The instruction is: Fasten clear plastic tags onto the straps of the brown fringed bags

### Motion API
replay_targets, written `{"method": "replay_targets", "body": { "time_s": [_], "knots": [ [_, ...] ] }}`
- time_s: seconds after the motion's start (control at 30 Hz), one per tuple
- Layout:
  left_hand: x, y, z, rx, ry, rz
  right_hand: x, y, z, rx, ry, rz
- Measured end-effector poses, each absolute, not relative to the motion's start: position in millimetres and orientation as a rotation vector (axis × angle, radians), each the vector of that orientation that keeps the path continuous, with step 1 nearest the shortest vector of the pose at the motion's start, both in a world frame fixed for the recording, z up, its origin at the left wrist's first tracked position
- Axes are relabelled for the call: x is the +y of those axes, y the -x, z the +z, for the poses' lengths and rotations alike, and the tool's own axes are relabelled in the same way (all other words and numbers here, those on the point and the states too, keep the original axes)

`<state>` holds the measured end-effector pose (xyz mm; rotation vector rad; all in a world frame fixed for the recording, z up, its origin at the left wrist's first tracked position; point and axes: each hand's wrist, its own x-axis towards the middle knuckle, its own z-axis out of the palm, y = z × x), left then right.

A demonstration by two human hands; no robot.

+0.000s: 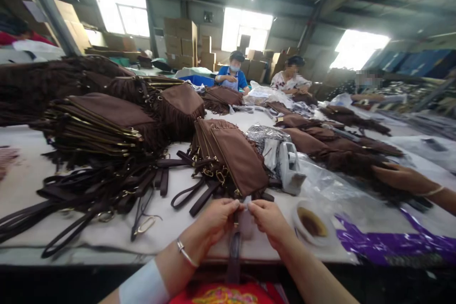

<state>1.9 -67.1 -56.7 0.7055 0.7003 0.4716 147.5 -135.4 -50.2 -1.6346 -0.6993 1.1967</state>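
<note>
At the table's front edge, my left hand (pixel 215 221) is closed in a pinch on the end of a dark brown wrist strap (pixel 234 251), which hangs down towards my lap. Close beside it, my right hand (pixel 269 218) pinches a small whitish piece (pixel 247 203); its exact kind is too small to tell. The fingertips of both hands nearly meet. Just beyond them leans a stack of brown zip pouches (pixel 238 156) with fringes and gold clasps. Loose dark straps (pixel 124 190) with gold rings lie to the left.
A larger pouch pile (pixel 103 109) stands at left. Right of the stack are a tape dispenser (pixel 290 166), a cup of brown liquid (pixel 313 223) and purple plastic (pixel 384 242). Another person's hand (pixel 399 178) touches pouches at right. Co-workers (pixel 233 76) sit across the table.
</note>
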Motion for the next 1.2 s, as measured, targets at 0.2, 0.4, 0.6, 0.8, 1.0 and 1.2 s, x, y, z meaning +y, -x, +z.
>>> {"method": "replay_targets", "body": {
  "time_s": [0.2,0.4,0.6,0.8,1.0,1.2],
  "knots": [
    [-63,4,-57,0.716,-0.689,0.461,-149,-146,-55,-0.724,1.582,1.102],
    [-61,-1,-54,0.665,-0.669,0.405,-160,-150,-52,-0.871,1.682,0.84],
    [-57,4,-53,0.623,-0.716,0.356,-162,-151,-45,-1.185,1.689,0.664],
    [-57,2,-52,0.624,-0.697,0.313,-153,-148,-47,-1.237,1.612,0.676],
    [-60,-8,-55,0.716,-0.735,0.358,-176,-163,-52,-1.186,1.798,0.584],
    [-59,-9,-58,0.741,-0.703,0.347,-219,-227,-48,-1.324,2.09,-0.191]
  ]
}}
